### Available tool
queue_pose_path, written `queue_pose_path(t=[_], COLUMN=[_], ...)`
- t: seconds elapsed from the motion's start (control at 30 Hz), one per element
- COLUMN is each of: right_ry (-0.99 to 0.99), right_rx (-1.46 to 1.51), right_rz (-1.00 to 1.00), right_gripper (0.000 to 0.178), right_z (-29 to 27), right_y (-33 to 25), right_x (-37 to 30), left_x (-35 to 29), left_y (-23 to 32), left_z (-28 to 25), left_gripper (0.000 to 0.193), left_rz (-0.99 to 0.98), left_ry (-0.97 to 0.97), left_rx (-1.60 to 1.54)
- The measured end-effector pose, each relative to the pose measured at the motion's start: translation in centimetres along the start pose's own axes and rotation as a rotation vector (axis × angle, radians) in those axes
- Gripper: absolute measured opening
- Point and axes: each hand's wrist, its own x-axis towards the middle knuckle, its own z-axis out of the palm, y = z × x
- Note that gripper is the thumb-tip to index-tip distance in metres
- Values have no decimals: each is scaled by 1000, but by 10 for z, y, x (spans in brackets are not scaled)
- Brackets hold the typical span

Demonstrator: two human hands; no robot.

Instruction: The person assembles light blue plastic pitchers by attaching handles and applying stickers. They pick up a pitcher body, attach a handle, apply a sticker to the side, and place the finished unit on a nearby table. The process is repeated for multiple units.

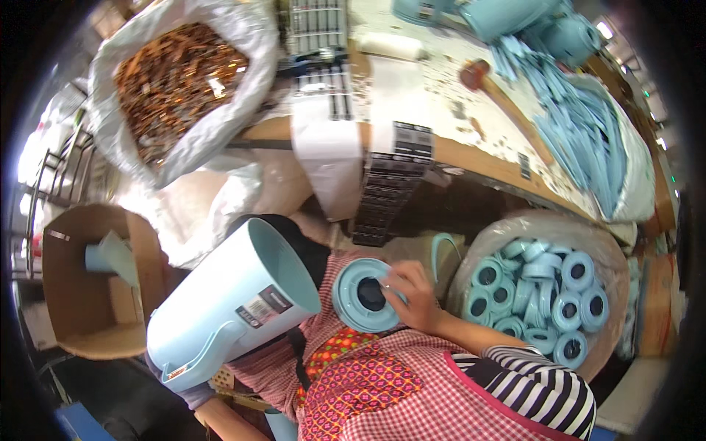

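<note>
Right hand (413, 298) pinches lid (347, 303) at three o'clock; left hand (187, 392), hold unclear, at seven by jug (213, 298), likely light, stiff: grasp handle (209, 354)

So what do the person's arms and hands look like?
The right hand looks bare, with a bare forearm and a black-and-white striped sleeve higher up. The left hand is mostly hidden, but seems to wear a greyish-lavender glove. The bit of left forearm showing has no sleeve.
</note>
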Motion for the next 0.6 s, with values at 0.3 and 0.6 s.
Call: queue_pose_path(t=[0.3, 0.6], right_ry=[24, 236], right_rx=[382, 412], right_rz=[-38, -590], right_gripper=[41, 43], right_z=[3, 14], right_y=[-41, -86], right_x=[82, 129], left_x=[-51, -77], left_y=[4, -17], left_z=[-7, -11], left_gripper=[58, 52], left_rz=[-267, -160], left_ry=[-23, -33], left_rx=[-446, -148])
